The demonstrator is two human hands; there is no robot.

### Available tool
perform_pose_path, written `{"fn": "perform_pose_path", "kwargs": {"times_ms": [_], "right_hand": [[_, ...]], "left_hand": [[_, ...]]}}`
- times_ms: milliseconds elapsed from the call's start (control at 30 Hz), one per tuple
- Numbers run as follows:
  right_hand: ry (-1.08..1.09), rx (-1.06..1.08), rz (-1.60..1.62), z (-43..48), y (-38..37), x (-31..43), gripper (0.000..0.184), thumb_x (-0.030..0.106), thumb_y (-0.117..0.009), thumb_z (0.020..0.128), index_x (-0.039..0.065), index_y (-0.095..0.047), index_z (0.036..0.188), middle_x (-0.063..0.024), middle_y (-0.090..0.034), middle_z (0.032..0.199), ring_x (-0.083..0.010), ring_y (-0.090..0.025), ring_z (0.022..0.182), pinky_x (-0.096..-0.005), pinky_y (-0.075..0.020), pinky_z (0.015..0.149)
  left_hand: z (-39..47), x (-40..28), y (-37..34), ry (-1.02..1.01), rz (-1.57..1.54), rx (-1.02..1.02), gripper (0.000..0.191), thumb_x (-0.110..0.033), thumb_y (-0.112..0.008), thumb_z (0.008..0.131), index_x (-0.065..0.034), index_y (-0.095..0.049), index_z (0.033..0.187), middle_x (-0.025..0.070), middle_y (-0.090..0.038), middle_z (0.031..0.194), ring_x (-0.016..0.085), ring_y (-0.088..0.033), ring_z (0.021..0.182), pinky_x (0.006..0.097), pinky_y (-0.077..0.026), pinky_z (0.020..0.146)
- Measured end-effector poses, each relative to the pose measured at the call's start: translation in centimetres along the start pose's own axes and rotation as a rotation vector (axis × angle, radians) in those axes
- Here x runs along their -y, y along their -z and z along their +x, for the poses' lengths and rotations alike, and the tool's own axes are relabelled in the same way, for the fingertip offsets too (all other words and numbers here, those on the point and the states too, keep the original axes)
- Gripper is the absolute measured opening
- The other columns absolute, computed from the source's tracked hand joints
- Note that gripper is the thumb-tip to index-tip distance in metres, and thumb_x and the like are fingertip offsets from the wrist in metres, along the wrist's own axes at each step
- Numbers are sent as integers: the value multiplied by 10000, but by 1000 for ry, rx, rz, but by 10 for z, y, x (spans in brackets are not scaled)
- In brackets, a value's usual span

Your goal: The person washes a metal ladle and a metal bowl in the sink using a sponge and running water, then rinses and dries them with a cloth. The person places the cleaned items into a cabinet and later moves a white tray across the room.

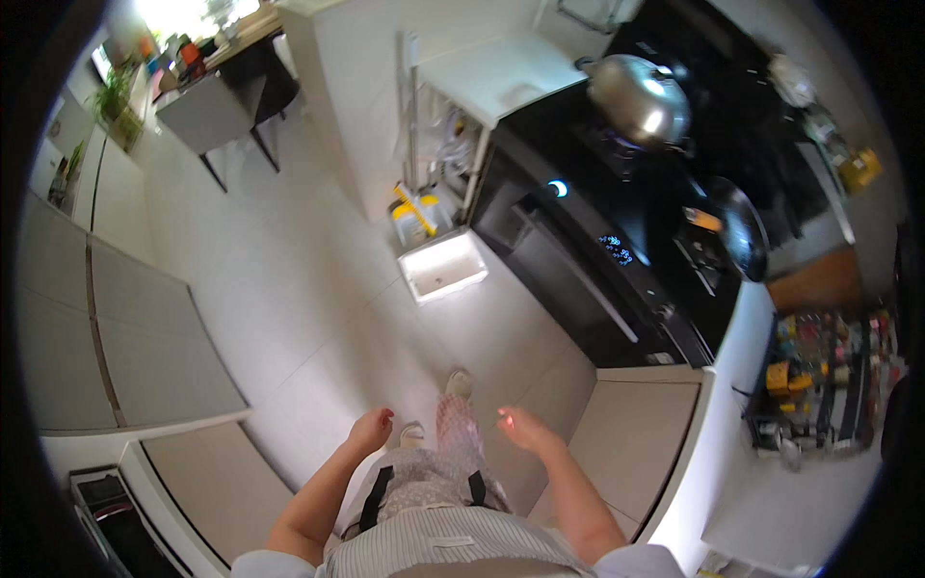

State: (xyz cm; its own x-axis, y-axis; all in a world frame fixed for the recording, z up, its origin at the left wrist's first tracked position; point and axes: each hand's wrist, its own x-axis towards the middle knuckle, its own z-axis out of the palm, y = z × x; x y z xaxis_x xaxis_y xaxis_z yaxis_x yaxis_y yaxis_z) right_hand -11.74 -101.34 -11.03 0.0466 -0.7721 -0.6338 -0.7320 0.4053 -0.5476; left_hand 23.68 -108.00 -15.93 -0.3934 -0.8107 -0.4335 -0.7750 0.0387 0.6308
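My left hand (372, 428) hangs above the floor (289, 332) with its fingers curled inward; nothing shows in it, and its palm side is hidden. On the other side, my right hand (526, 428) is loosely bent, finger and thumb a little apart, with nothing held. Between and below them are my shoes, patterned trousers and a striped apron (462, 538). A white rectangular tub (442, 269), lit brightly inside, sits on the floor ahead. To its right stands a black stove (571, 253) with a glowing display, bearing a lidded metal wok (639, 101) and a dark frying pan (741, 231).
A broom and dustpan with yellow parts (419, 213) lean behind the tub. Cabinets (137, 318) line the left. A rack of bottles and packets (824, 383) occupies the right counter (788, 506). A chair (213, 112) stands by a table far left.
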Motion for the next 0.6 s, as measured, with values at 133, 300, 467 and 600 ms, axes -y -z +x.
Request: {"fn": "perform_pose_path", "kwargs": {"times_ms": [133,300,467,600], "right_hand": [[75,194,418,178,-22,-32,237,233,-519,841,43,-598,958,-94,-620,788,-204,-616,719,-343,-476,690],[-262,317,313,365,-57,-37,215,270,-567,833,92,-586,952,-15,-587,711,-104,-536,562,-260,-406,482],[-370,24,469,507,-120,-27,373,376,-563,791,15,-590,881,-73,-613,672,-165,-603,580,-310,-465,567],[-628,-154,485,630,-184,-63,634,558,-610,760,-42,-554,959,-71,-594,695,-166,-589,571,-287,-413,440]], "left_hand": [[21,39,-9,213,-130,-153,207,-102,-579,778,-31,-582,972,161,-589,906,287,-609,809,377,-494,716],[50,70,-33,410,-40,-225,242,-86,-589,753,-37,-569,989,168,-522,1059,338,-514,995,411,-428,861],[103,147,-78,364,-90,-271,254,-94,-628,676,-84,-590,927,128,-537,1064,329,-474,1049,464,-364,931],[160,163,-49,347,211,-248,227,-105,-644,644,-122,-598,866,69,-553,1010,287,-487,1027,562,-278,959]]}}
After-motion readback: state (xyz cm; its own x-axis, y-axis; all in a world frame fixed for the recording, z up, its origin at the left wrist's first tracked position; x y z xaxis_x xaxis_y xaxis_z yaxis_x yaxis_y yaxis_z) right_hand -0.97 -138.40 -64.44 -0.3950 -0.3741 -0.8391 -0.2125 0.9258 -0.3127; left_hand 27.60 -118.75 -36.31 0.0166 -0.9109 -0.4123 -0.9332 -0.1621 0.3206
